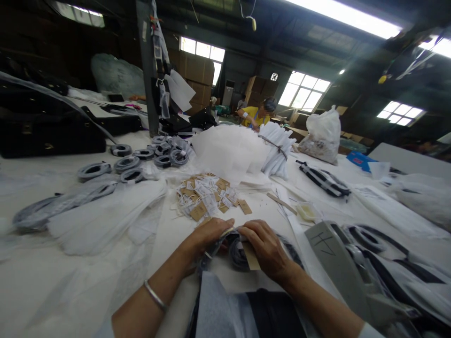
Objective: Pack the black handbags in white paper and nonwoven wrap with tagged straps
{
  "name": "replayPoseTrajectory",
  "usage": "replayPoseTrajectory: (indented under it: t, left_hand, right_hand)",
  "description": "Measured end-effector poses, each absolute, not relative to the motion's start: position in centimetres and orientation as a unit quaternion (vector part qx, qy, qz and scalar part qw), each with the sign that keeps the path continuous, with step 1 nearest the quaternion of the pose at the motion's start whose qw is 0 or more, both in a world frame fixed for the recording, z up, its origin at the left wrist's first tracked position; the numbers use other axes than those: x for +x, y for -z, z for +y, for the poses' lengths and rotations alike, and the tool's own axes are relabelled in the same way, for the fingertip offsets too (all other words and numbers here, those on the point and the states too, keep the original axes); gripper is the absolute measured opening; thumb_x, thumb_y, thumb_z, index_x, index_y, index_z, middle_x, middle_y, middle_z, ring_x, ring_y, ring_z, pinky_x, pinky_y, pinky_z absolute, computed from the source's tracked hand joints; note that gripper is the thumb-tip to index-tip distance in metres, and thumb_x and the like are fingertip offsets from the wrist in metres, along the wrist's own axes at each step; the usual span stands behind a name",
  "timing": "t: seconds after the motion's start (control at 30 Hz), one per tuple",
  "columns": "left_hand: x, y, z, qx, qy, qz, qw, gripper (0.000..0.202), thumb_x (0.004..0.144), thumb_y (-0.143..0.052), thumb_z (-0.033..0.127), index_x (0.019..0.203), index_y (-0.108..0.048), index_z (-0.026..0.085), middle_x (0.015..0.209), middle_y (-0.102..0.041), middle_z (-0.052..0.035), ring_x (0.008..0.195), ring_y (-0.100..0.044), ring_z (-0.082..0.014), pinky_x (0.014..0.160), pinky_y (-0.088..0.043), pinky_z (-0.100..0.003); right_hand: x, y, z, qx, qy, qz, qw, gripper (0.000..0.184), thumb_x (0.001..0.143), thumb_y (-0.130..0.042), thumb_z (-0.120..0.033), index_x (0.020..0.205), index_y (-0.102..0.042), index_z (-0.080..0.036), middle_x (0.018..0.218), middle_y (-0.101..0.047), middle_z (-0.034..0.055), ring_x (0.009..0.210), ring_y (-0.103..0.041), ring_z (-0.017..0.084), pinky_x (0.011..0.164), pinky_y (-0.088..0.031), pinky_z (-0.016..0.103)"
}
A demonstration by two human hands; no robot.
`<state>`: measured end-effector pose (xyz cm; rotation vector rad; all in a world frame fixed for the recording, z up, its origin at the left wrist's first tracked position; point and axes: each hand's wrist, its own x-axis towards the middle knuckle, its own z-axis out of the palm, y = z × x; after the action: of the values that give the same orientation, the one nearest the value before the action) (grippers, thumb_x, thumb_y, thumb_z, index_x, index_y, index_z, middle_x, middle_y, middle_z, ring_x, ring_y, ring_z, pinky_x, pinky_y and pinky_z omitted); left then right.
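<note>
Dim warehouse hall behind, with bright windows (pixel 303 89) across the upper right of the frame and stacked cartons (pixel 197 70) at upper centre. Far back, near the middle, a co-worker in a yellow top (pixel 254 116), bent forward. Below all that, a wide white tabletop (pixel 70 281), crowded.

Bottom centre: both hands closed together on one coiled strap (pixel 237 253), dark grey, wound flat, lying between them and touching both. Left hand (pixel 211 233) curled over the coil's upper left rim, a metal bangle (pixel 155 295) on that wrist. Right hand (pixel 268 247) clamped over the coil's right side, thumb pressing a brown paper tag (pixel 251 256) against it. Tag's long axis running from upper left to lower right, lower end poking out beneath the thumb. Neither hand nearer: coil dead centre between them, just in front of the body, over a pale grey cloth (pixel 214 305) at the bottom edge.

Just beyond the hands, towards frame centre, a loose heap of tags (pixel 207 197), brown and white mixed. Further up and left, a cluster of more strap coils (pixel 141 162), well apart from the hands. White foam sheets (pixel 229 148) piled at centre, a tied white bundle (pixel 278 150) beside them, a full plastic bag (pixel 322 134) to the right. Grey marked board (pixel 329 256) just right of the right hand.
</note>
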<state>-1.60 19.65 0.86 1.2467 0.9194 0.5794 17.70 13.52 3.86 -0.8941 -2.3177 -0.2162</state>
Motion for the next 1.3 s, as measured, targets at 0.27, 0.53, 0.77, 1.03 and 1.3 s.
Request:
replayPoseTrajectory:
  t: [0.27, 0.53, 0.77, 1.03, 1.3]
  left_hand:
    - [-0.7, 0.2, 20.2, 0.529, -0.269, 0.372, 0.714, 0.039, 0.064, -0.07, 0.052, 0.07, -0.06, 0.015, 0.059, -0.054, 0.004, 0.054, -0.046, -0.01, 0.054, -0.037, -0.024]
    - [-1.1, 0.4, 20.7, 0.58, -0.322, 0.454, 0.595, 0.023, 0.065, -0.062, 0.037, 0.06, -0.054, 0.016, 0.052, -0.045, 0.0068, 0.05, -0.039, -0.0091, 0.052, -0.03, -0.024]
    - [-0.9, -1.2, 20.4, 0.67, -0.319, 0.485, 0.462, 0.014, 0.073, -0.052, 0.024, 0.061, -0.055, 0.018, 0.057, -0.049, 0.0053, 0.059, -0.045, -0.0122, 0.058, -0.032, -0.025]
    - [0.1, -0.5, 19.3, 0.742, -0.283, 0.5, 0.346, 0.016, 0.079, -0.053, 0.026, 0.067, -0.059, 0.019, 0.066, -0.059, 0.0003, 0.064, -0.049, -0.015, 0.061, -0.03, -0.027]
    - [0.3, 0.5, 19.1, 0.749, -0.256, 0.483, 0.374, 0.017, 0.075, -0.054, 0.025, 0.076, -0.07, 0.019, 0.077, -0.071, -0.0019, 0.074, -0.061, -0.018, 0.065, -0.039, -0.026]
  right_hand:
    - [17.7, -3.7, 13.4, -0.315, 0.08, -0.896, 0.304, 0.029, 0.099, -0.041, -0.019, 0.118, -0.062, -0.02, 0.102, -0.067, 0.0103, 0.097, -0.06, 0.023, 0.085, -0.053, 0.039]
    - [18.0, -3.6, 14.0, -0.301, 0.03, -0.912, 0.279, 0.04, 0.096, -0.04, -0.009, 0.133, -0.054, -0.019, 0.117, -0.067, 0.0118, 0.11, -0.062, 0.021, 0.094, -0.054, 0.038]
    - [17.6, -3.2, 13.9, -0.314, -0.009, -0.901, 0.299, 0.022, 0.095, -0.055, -0.02, 0.113, -0.066, -0.022, 0.112, -0.071, 0.0095, 0.103, -0.067, 0.02, 0.089, -0.056, 0.034]
    - [17.4, -2.0, 14.2, -0.392, -0.087, -0.845, 0.355, 0.015, 0.094, -0.054, -0.019, 0.097, -0.069, -0.023, 0.093, -0.073, 0.0064, 0.086, -0.07, 0.018, 0.079, -0.057, 0.03]
    - [17.0, -2.0, 14.2, -0.481, -0.12, -0.794, 0.351, 0.015, 0.093, -0.052, -0.022, 0.089, -0.066, -0.024, 0.08, -0.071, 0.0019, 0.072, -0.068, 0.017, 0.07, -0.052, 0.026]
